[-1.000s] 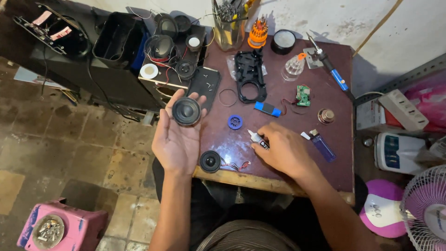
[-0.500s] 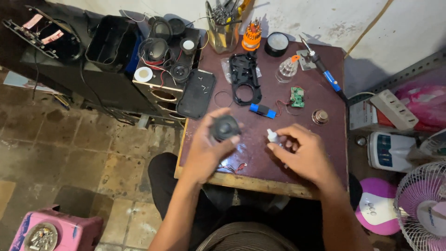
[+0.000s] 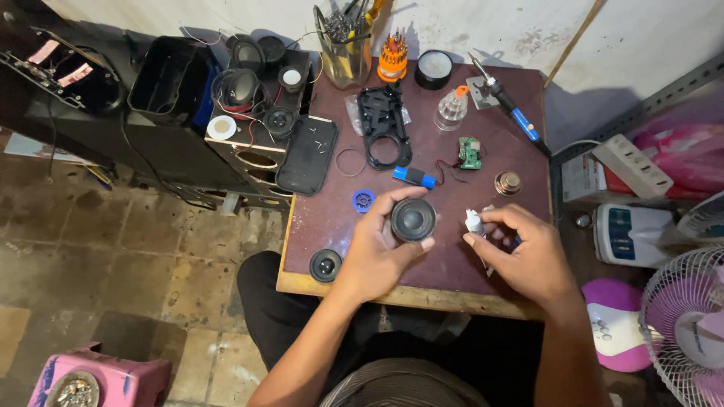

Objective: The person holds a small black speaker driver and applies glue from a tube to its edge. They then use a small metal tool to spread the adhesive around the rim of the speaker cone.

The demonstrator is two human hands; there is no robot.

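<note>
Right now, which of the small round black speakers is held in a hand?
The black speaker in the left hand, above the table's middle. The other small speaker lies untouched near the table's front left corner.

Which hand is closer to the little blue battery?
Left. The left hand holds a round black speaker just below the blue battery; the right hand is farther off to its lower right.

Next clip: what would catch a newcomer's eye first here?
The left hand holding a round black speaker over the middle of the brown table. Beside it, the right hand pinches a small white tube. A pink stool stands out bottom left on the floor.
</note>
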